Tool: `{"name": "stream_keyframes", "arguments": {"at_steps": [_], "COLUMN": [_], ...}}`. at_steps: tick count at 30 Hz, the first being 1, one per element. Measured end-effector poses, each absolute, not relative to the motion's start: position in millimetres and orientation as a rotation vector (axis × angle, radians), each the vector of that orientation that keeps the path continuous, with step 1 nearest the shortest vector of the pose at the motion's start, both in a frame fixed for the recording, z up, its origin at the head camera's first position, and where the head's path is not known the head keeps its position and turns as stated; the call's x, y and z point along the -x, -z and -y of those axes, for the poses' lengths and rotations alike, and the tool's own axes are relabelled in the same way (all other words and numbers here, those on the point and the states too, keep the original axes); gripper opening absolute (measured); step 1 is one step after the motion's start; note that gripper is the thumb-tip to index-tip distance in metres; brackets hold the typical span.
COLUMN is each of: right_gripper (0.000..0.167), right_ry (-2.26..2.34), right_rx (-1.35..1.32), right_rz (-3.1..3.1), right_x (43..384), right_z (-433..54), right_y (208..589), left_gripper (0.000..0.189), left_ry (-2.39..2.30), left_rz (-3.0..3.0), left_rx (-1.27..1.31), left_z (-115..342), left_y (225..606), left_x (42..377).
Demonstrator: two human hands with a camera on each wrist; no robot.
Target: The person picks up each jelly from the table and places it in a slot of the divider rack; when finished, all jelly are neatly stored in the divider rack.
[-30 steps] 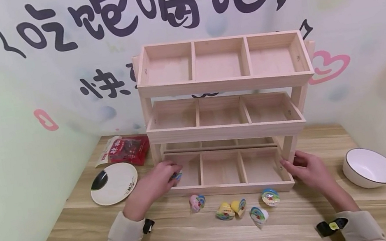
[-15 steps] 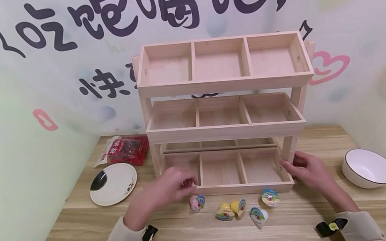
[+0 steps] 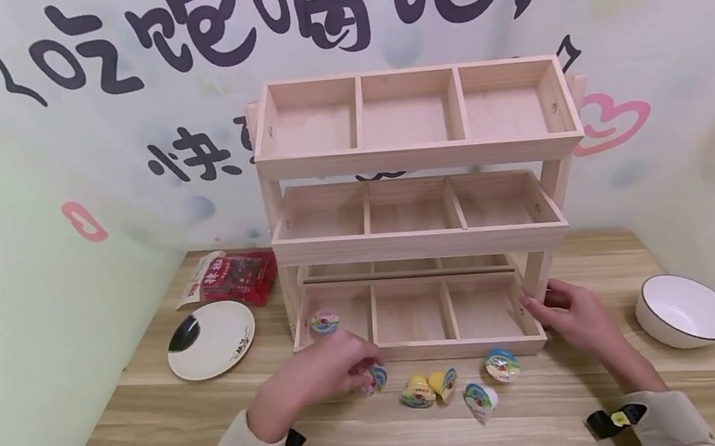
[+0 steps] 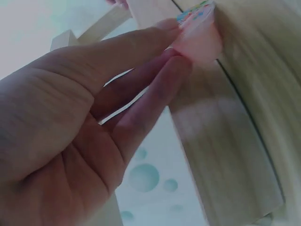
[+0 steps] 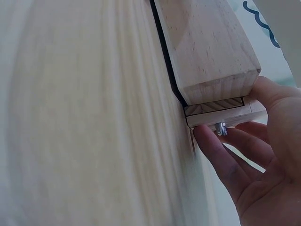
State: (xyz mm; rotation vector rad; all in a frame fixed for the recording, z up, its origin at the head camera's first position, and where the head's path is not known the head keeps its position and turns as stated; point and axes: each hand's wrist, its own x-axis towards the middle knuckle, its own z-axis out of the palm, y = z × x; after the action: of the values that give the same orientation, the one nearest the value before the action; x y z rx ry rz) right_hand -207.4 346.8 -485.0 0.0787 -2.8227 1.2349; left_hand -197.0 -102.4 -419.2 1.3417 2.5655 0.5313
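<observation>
My left hand [image 3: 326,366] is at the front of the bottom tier of a wooden three-tier rack [image 3: 433,246]. Thumb and fingers pinch a small pink jelly cup [image 4: 200,40], its printed lid partly showing in the head view. Another jelly cup [image 3: 325,322] lies lid up in the bottom-left compartment, just behind this hand. On the other side, my right hand [image 3: 572,314] grips the rack's lower right end, thumb on the tray wall and fingers behind; a metal bolt [image 5: 220,128] sticks out between them in the right wrist view.
Two yellow jelly cups [image 3: 417,393], a white jelly cup [image 3: 480,399] and another lid-up cup [image 3: 502,365] lie on the table before the rack. A plate [image 3: 212,341] and a red snack bag [image 3: 239,277] are at left, a white bowl [image 3: 684,310] at right.
The left hand has let go of one jelly cup in the bottom-left compartment, come forward out of it and taken hold of the pink cup on the table. The right hand stays put.
</observation>
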Motion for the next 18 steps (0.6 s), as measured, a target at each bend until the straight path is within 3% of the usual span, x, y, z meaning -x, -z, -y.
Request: {"name": "stream_keyframes", "arguments": {"at_steps": [7, 18], "right_gripper": [0.067, 0.067], "right_ry": [-1.214, -1.201], "right_rx": [-0.082, -0.059], "right_rz": [2.832, 2.841], "right_x": [209.0, 207.8], "right_z": [-344.9, -344.8], "right_y": [485.5, 486.0], "left_gripper": [0.011, 0.02], "left_ry": [-0.556, -0.708], "left_rz": [-2.581, -2.565], "left_rx": [-1.474, -1.473], "left_z": [99.4, 110.4], "left_y": [429.7, 446.9], "left_x": [194.8, 192.0]}}
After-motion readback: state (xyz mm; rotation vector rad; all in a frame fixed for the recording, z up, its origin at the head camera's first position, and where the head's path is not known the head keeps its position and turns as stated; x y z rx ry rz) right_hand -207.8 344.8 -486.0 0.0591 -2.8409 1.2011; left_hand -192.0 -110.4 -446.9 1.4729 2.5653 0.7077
